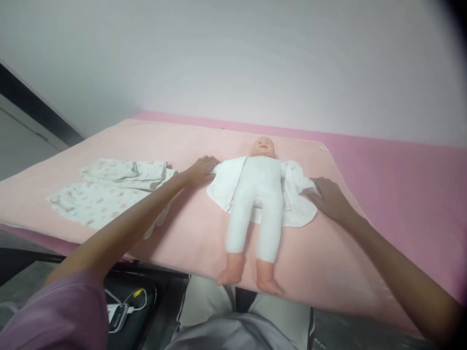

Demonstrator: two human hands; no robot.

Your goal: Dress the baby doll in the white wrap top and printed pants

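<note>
A baby doll (255,194) lies on its back, head toward the wall and bare feet at the table's near edge. Its torso and legs are white. A white baby shirt (301,214) is spread open under and beside it, and the doll's arms are hidden by the cloth. My left hand (201,171) is closed on the shirt's left sleeve end. On the other side, my right hand (330,198) pinches the shirt's right sleeve end, thumb below and fingers on top. Whether the doll's hands are inside those sleeve ends I cannot tell.
Folded printed baby clothes (105,197) lie left of the doll, partly behind my left forearm. A peach sheet (175,141) covers the table over a pink cloth (397,194). A pale wall (233,63) stands behind. Below left, a device with a white cable (118,316) rests on a dark surface.
</note>
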